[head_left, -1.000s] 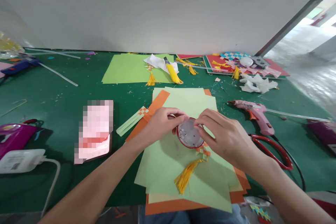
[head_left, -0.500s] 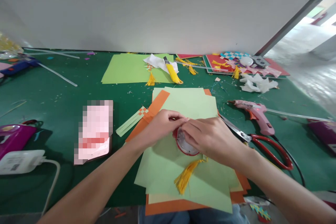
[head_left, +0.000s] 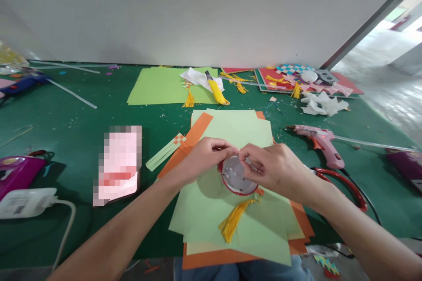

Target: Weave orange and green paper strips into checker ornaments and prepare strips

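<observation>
Head view: we see two bare hands nearly meeting at mid-frame.
Checkered strip (head_left: 180,139): left of centre, its long loose ends suggesting to us a weave only part done.
Tasselled piece (head_left: 189,98): upper middle, seemingly finished.
Left hand (head_left: 211,158): thumb and finger together at the upper rim of a round container (head_left: 235,180); whether they grip it, we cannot tell.
Container: centre, red-rimmed, over green paper (head_left: 204,215).
Yellow tassel (head_left: 234,221): lower centre; whether joined to anything, we cannot tell.
Right hand (head_left: 273,167): fingers bent beside the left's; what they hold, if anything, we cannot see.
Glue gun (head_left: 318,137), scissors (head_left: 329,172): right, untouched.
</observation>
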Demonstrator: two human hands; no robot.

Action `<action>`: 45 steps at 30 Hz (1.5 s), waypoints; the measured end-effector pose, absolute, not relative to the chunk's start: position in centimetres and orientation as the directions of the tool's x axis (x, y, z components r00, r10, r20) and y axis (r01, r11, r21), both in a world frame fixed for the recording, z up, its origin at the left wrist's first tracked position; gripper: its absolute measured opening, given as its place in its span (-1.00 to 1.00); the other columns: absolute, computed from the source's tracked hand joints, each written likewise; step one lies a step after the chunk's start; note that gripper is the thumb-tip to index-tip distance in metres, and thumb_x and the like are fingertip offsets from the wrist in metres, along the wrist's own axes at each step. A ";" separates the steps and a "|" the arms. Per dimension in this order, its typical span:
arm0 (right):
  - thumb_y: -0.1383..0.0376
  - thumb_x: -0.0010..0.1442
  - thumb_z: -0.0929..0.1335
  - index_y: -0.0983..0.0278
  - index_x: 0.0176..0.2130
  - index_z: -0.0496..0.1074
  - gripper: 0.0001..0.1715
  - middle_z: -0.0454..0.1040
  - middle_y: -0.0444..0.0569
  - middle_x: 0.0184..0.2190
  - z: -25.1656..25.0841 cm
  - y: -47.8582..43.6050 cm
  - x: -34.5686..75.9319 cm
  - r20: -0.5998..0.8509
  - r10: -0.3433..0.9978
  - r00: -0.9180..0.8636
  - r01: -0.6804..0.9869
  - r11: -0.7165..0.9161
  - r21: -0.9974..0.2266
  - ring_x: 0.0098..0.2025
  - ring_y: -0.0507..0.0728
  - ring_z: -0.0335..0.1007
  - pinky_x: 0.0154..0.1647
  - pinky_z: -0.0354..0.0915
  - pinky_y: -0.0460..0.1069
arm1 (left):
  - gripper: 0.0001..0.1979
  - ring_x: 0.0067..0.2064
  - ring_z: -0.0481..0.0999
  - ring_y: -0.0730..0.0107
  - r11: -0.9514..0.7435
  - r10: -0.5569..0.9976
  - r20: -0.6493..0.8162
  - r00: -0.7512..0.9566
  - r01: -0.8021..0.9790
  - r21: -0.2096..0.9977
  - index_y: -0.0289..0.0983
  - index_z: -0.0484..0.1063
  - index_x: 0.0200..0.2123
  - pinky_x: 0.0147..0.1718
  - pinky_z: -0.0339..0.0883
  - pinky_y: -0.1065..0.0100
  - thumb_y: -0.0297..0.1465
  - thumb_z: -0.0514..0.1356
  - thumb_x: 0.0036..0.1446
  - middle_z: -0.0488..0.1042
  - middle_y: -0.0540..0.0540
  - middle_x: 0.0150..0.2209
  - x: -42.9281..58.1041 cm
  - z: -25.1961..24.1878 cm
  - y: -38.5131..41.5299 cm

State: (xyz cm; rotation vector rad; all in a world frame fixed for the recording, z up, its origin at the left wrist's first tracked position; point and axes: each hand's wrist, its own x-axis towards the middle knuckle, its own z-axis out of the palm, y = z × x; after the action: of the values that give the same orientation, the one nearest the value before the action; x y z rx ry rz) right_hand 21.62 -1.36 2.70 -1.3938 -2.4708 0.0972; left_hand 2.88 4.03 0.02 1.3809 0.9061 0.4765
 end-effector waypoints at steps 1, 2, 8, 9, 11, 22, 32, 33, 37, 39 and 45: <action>0.34 0.13 0.26 0.26 -0.34 0.39 -0.89 0.17 -0.29 -0.71 3.1 -1.4 21.8 0.226 0.860 -0.457 0.824 0.505 -0.257 -0.68 -0.08 0.04 -0.59 -0.05 -0.13 | -0.69 -0.32 0.48 0.35 0.168 0.760 -0.263 0.595 0.211 0.963 -0.29 0.53 -0.31 -0.38 0.30 0.40 -0.16 0.19 0.09 0.54 -0.09 -0.33 2.9 0.1 4.0; 0.35 0.12 0.27 0.25 -0.35 0.37 -0.92 0.14 -0.30 -0.71 3.5 -1.5 22.1 0.226 0.875 -0.428 0.821 0.481 -0.307 -0.68 -0.09 0.02 -0.59 -0.03 -0.14 | -0.69 -0.33 0.47 0.36 0.160 0.762 -0.256 0.595 0.210 0.965 -0.28 0.53 -0.31 -0.39 0.28 0.41 -0.15 0.19 0.09 0.53 -0.08 -0.34 2.9 0.1 4.0; 0.31 0.12 0.30 0.18 -0.43 0.31 -0.92 -0.01 -0.31 -0.74 6.0 -3.9 27.3 0.107 0.949 -0.296 0.860 0.314 -0.402 -0.68 -0.04 -0.10 -0.63 0.03 -0.11 | -0.71 -0.26 0.47 0.36 0.121 0.782 -0.207 0.587 0.183 0.976 -0.25 0.55 -0.32 -0.31 0.28 0.40 -0.16 0.19 0.12 0.55 -0.07 -0.28 2.8 0.2 3.9; 0.34 0.11 0.31 0.16 -0.43 0.31 -0.90 0.00 -0.31 -0.76 5.8 -4.6 28.7 0.045 0.953 -0.299 0.882 0.294 -0.369 -0.69 -0.03 -0.09 -0.64 0.04 -0.10 | -0.71 -0.24 0.47 0.35 0.127 0.782 -0.209 0.587 0.178 0.976 -0.25 0.55 -0.31 -0.30 0.28 0.40 -0.16 0.19 0.12 0.55 -0.07 -0.27 2.8 0.2 3.9; 0.37 0.11 0.33 0.14 -0.47 0.30 -0.84 0.09 -0.27 -0.77 4.9 -5.9 31.3 -0.087 0.928 -0.363 0.892 0.320 -0.319 -0.73 -0.02 -0.03 -0.70 0.01 -0.07 | -0.71 -0.23 0.48 0.34 0.133 0.784 -0.211 0.584 0.173 0.976 -0.26 0.55 -0.31 -0.29 0.28 0.40 -0.16 0.19 0.12 0.55 -0.08 -0.27 2.8 0.3 3.9; 0.16 0.29 0.23 0.17 -0.24 0.46 -0.74 0.57 -0.02 -0.30 3.5 -5.5 28.0 0.035 0.975 -0.220 0.924 0.220 -0.313 -0.32 0.13 0.51 -0.40 0.32 -0.02 | -0.73 -0.26 0.46 0.37 0.130 0.802 -0.210 0.559 0.181 0.975 -0.26 0.53 -0.31 -0.29 0.29 0.41 -0.16 0.22 0.10 0.54 -0.08 -0.28 3.1 0.8 3.8; 0.13 0.29 0.20 0.29 -0.39 0.36 -0.64 0.37 -0.18 -0.67 3.1 -0.8 22.9 -0.332 0.891 -0.310 0.506 -0.141 -0.851 -0.65 -0.03 0.27 -0.60 0.15 -0.13 | -0.71 -0.27 0.46 0.37 0.198 0.833 -0.218 0.508 0.094 0.976 -0.28 0.56 -0.30 -0.31 0.30 0.41 -0.17 0.28 0.03 0.55 -0.11 -0.28 2.8 0.7 4.0; 0.12 0.29 0.20 0.30 -0.35 0.39 -0.64 0.38 -0.18 -0.67 3.2 -0.4 23.1 -0.339 0.887 -0.314 0.515 -0.141 -0.846 -0.65 -0.03 0.26 -0.60 0.14 -0.13 | -0.71 -0.27 0.46 0.37 0.207 0.836 -0.223 0.501 0.087 0.974 -0.28 0.56 -0.30 -0.30 0.30 0.40 -0.17 0.28 0.03 0.55 -0.10 -0.27 2.8 0.8 4.0; 0.12 0.26 0.22 0.31 -0.28 0.45 -0.65 0.40 -0.16 -0.63 4.2 1.2 23.5 -0.359 0.871 -0.335 0.552 -0.127 -0.824 -0.65 -0.03 0.27 -0.64 0.10 -0.14 | -0.69 -0.33 0.45 0.39 0.242 0.865 -0.245 0.438 0.065 0.968 -0.29 0.55 -0.29 -0.35 0.32 0.40 -0.16 0.27 0.03 0.54 -0.10 -0.32 2.8 0.8 4.4; 0.13 0.24 0.23 0.31 -0.31 0.46 -0.65 0.38 -0.17 -0.66 4.9 2.5 23.8 -0.349 0.877 -0.329 0.586 -0.100 -0.804 -0.67 -0.04 0.23 -0.64 0.09 -0.14 | -0.70 -0.38 0.44 0.42 0.241 0.893 -0.236 0.382 0.036 0.970 -0.30 0.54 -0.31 -0.39 0.32 0.41 -0.17 0.26 0.05 0.51 -0.08 -0.40 2.7 0.7 4.8; 0.12 0.21 0.28 0.33 -0.32 0.47 -0.67 0.35 -0.16 -0.72 5.7 10.0 26.4 -0.327 0.922 -0.205 0.640 -0.126 -0.758 -0.72 -0.09 0.05 -0.68 -0.03 -0.15 | -0.74 -0.44 0.42 0.44 0.218 0.945 -0.199 0.259 -0.047 0.975 -0.29 0.50 -0.33 -0.43 0.35 0.39 -0.19 0.25 0.08 0.43 -0.02 -0.48 2.1 0.6 5.6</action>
State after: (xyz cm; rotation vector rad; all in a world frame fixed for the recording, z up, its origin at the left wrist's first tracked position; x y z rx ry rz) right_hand 26.35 10.00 5.72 -1.7393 -1.8297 1.2507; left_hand 2.11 5.56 0.59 1.1112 1.0618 0.9047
